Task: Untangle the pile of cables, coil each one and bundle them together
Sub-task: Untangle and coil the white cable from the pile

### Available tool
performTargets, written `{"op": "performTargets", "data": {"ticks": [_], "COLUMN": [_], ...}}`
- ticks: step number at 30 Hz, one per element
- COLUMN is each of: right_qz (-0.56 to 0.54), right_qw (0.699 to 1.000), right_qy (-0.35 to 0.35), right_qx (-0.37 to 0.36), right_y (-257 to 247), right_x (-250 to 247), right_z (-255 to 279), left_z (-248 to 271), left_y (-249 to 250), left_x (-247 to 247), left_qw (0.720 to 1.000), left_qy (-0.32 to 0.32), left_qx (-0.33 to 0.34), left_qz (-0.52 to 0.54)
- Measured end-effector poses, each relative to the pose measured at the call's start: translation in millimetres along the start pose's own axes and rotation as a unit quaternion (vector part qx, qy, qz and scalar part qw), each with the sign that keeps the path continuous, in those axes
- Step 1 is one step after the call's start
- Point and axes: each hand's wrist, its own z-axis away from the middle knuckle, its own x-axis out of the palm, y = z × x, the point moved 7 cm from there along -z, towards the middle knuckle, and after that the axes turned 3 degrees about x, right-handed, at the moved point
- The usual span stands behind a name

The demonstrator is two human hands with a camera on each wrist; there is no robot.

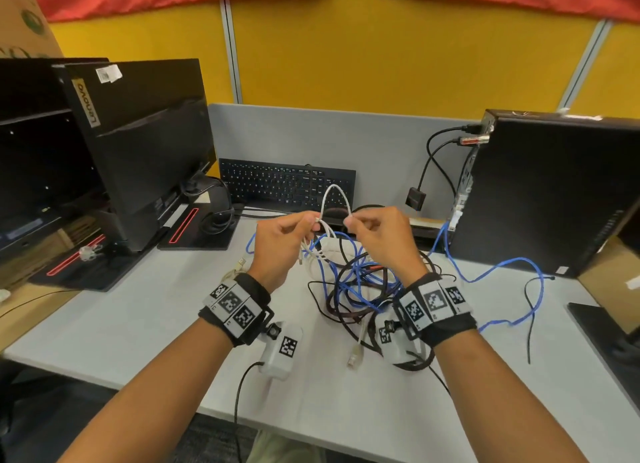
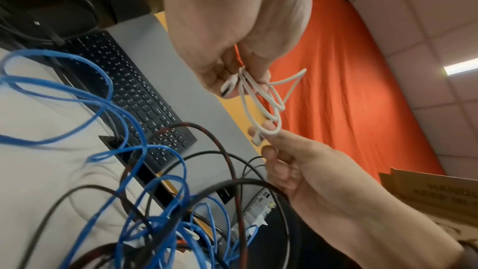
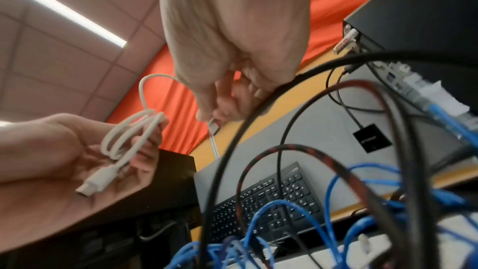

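A thin white USB cable [image 1: 334, 193] arches between my two raised hands in the head view. My left hand [image 1: 311, 225] grips several small loops of the cable [image 3: 129, 136], and one connector [image 3: 95, 181] sticks out below its fingers. My right hand [image 1: 349, 223] pinches the cable's other connector [image 3: 213, 126] between thumb and forefinger. Both hands hover above the tangled pile [image 1: 360, 282] of blue, black and red-black braided cables on the table [image 1: 138, 324].
A black keyboard [image 1: 287, 185] leans against the grey divider behind the pile. A monitor [image 1: 138, 144] stands at the left, a black desktop computer [image 1: 554, 192] at the right. A blue cable [image 1: 498, 268] runs from the pile to the computer.
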Motion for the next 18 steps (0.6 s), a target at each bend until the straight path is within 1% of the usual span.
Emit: {"op": "performTargets", "data": {"ticks": [1,2,5,7,8,10,12,13,14,16,18], "right_qz": [-0.013,-0.051,-0.169,-0.209,-0.223,-0.248,-0.282,-0.284,-0.265,-0.211,-0.183], "right_qw": [1.0,0.999,0.979,0.961,0.953,0.94,0.925,0.925,0.933,0.952,0.959], "right_qy": [0.006,-0.001,-0.083,-0.146,-0.166,-0.184,-0.183,-0.181,-0.176,-0.169,-0.158], "right_qx": [-0.002,0.009,0.072,0.107,0.12,0.148,0.175,0.177,0.167,0.144,0.147], "right_y": [-2.3,-3.5,-7.9,-12.0,-13.7,-14.3,-11.9,-10.8,-10.0,-10.6,-11.4], "right_x": [2.4,5.2,22.1,34.0,36.9,39.6,39.1,38.1,36.9,35.7,36.0], "right_z": [1.5,1.9,4.8,9.9,12.2,14.6,17.3,18.1,18.1,19.2,18.6], "left_z": [0.6,1.1,3.2,3.8,4.3,6.0,7.2,7.9,8.0,6.6,5.8], "left_y": [0.8,1.9,7.0,8.2,8.8,12.2,17.4,18.9,19.0,16.1,13.0], "left_x": [3.2,5.9,9.9,11.1,11.3,10.0,10.2,10.5,10.2,8.5,7.0], "left_qw": [1.0,1.0,0.999,0.998,0.996,0.991,0.983,0.98,0.979,0.98,0.98], "left_qy": [0.004,0.01,0.035,0.062,0.078,0.106,0.107,0.105,0.104,0.104,0.105], "left_qx": [-0.006,-0.006,0.017,0.033,0.039,0.065,0.106,0.122,0.128,0.118,0.108], "left_qz": [0.018,0.028,0.017,-0.004,-0.016,-0.055,-0.101,-0.115,-0.122,-0.126,-0.13]}}
